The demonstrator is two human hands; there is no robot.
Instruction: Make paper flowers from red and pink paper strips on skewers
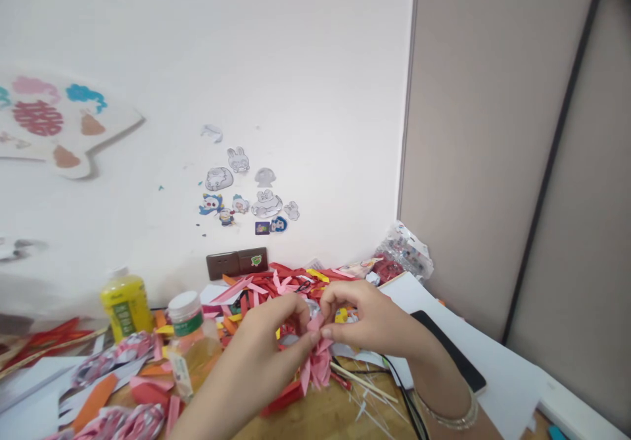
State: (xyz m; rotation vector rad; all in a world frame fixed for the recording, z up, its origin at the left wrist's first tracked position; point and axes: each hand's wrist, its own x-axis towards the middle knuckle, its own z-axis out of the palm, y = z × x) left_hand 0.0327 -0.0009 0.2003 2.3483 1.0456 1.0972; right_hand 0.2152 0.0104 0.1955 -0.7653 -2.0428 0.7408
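Note:
My left hand (283,341) and my right hand (362,315) meet above the table. Thumb and fingers of each are pinched on a pink ribbon strip (315,323), with the fingertips almost touching. Below them hangs a bunch of pink ribbon pieces (317,366); whether it joins the pinched strip I cannot tell. Behind the hands lies a heap of red, pink, orange and yellow ribbon strips (276,279). Thin wooden sticks (367,382) and white thread-like scraps lie just below my right hand.
A yellow bottle (127,308) and a white-lidded jar (187,315) stand at the left. At the right, a black phone (451,351) rests on white paper (513,371). A clear plastic bag (407,252) sits by the wall corner. Patterned twisted cloth (123,423) lies front left.

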